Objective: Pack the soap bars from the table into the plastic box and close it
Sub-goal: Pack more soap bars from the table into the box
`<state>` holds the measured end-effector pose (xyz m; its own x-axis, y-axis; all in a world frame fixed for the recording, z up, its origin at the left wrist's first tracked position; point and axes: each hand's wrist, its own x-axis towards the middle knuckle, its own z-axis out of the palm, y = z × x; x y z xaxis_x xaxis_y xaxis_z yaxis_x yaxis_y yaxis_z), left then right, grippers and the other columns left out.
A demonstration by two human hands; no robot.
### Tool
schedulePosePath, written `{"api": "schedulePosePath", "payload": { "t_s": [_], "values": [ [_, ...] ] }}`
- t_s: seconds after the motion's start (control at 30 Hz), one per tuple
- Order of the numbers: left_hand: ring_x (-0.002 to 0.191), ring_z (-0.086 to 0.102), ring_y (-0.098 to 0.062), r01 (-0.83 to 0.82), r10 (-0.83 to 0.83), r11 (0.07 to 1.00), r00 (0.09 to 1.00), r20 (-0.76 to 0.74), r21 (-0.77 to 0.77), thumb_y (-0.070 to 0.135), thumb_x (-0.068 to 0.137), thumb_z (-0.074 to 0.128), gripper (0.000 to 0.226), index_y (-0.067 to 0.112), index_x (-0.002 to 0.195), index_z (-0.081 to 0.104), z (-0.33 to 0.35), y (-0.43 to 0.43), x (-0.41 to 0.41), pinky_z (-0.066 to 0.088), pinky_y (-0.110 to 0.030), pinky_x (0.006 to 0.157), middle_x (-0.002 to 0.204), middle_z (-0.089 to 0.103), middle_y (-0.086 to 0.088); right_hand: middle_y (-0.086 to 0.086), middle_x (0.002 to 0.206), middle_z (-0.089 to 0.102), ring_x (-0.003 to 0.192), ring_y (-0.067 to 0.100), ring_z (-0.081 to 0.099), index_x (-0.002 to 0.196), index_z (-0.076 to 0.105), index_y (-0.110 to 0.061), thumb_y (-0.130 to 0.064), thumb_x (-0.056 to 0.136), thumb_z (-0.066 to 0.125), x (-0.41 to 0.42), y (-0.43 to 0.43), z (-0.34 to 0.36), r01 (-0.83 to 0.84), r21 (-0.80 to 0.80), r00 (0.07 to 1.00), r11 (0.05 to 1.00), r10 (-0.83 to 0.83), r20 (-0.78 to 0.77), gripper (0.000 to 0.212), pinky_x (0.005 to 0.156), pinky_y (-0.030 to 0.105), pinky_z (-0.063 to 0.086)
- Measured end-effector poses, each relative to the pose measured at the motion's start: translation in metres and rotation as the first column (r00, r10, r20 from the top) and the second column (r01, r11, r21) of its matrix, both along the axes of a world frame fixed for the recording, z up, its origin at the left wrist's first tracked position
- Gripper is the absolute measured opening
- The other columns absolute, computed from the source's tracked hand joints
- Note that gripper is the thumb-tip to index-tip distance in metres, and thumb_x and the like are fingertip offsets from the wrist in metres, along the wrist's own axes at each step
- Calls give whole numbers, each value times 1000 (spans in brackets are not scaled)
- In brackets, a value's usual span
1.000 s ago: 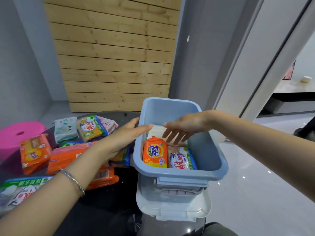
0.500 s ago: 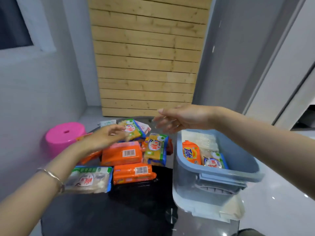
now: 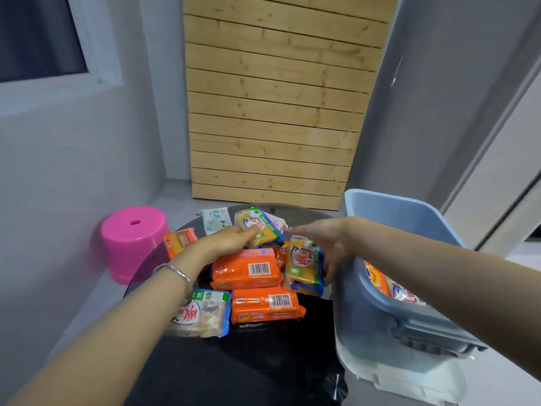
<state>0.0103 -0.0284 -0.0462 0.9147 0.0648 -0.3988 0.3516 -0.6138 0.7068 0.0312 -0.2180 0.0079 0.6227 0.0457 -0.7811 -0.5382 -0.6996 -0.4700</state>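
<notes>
Several wrapped soap bars lie piled on the dark round table (image 3: 263, 356). My left hand (image 3: 225, 240) rests on a yellow soap pack (image 3: 259, 227) at the far side of the pile, fingers spread over it. My right hand (image 3: 325, 241) reaches over another yellow soap pack (image 3: 306, 265), touching its right edge, fingers apart. Two orange packs (image 3: 246, 269) (image 3: 266, 304) lie in front, and a white-blue pack (image 3: 202, 313) sits under my left wrist. The blue plastic box (image 3: 389, 218) stands at right with an orange Tide bar (image 3: 376, 278) and another bar inside.
A white lid (image 3: 409, 376) lies under the box at the table's right edge. A pink plastic stool (image 3: 133, 241) stands on the floor left of the table. A wooden slat panel and grey walls are behind.
My view has swung left from the box to the pile. Both hands left the box and moved down onto the soap packs on the table.
</notes>
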Motion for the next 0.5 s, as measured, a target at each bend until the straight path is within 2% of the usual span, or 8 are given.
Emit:
{"api": "schedulePosePath", "payload": {
  "t_s": [0.1,0.17,0.2,0.23,0.3,0.33,0.43,0.5],
  "values": [
    [79,54,-15,-58,58,997,998,-17,-46,60,89,38,70,6,134,45,-3,-9,20,41,-25,71,110,61,-10,22,113,53,127,39,46,124,42,-9,-58,82,58,6,5,-15,7,-69,996,998,-13,-87,67,105,55,39],
    [71,51,-11,-90,90,993,996,-12,-80,50,93,42,62,4,133,46,-4,-13,33,39,-22,57,111,62,-11,22,123,52,127,38,46,128,39,-7,-54,82,60,9,7,-21,28,-114,995,993,-39,-94,70,104,54,41],
    [73,52,-11,-99,99,992,995,-7,-80,45,93,44,57,3,131,48,-4,-15,37,41,-19,55,118,61,-13,21,131,49,127,38,46,132,37,-7,-52,81,62,10,8,-23,32,-130,994,991,-45,-97,72,104,54,41],
    [82,57,-14,-106,106,991,994,-3,-80,41,93,47,53,3,131,47,-5,-16,40,43,-16,60,124,59,-14,20,135,48,127,38,46,134,36,-7,-51,81,62,11,9,-25,32,-139,994,990,-47,-104,74,105,54,40],
    [107,57,-23,-134,133,983,991,-22,-122,39,92,51,53,6,132,47,-9,-16,45,42,-22,79,129,57,-13,19,136,48,127,37,47,135,35,-6,-48,81,65,11,10,-27,45,-151,992,987,-62,-109,74,105,54,39],
    [108,58,-23,-147,145,976,989,-26,-160,39,91,53,52,6,130,49,-11,-16,48,42,-25,81,124,60,-12,19,135,49,126,35,48,135,35,-6,-45,82,65,12,10,-27,46,-159,992,986,-63,-105,73,104,53,40],
    [70,57,-12,-201,202,941,979,-24,-273,34,89,58,34,9,112,57,-11,-16,47,44,-22,52,83,63,-2,15,131,55,120,30,55,132,42,-5,-38,86,65,11,10,-30,39,-136,996,990,-49,-72,61,97,48,45],
    [61,57,-11,-276,277,876,959,-54,-395,26,89,59,33,7,116,58,-13,-15,45,47,-21,43,73,62,-2,13,132,57,120,26,57,133,44,-6,-35,88,63,9,11,-32,59,-71,997,996,-63,-54,57,95,42,47]
  ]
}}
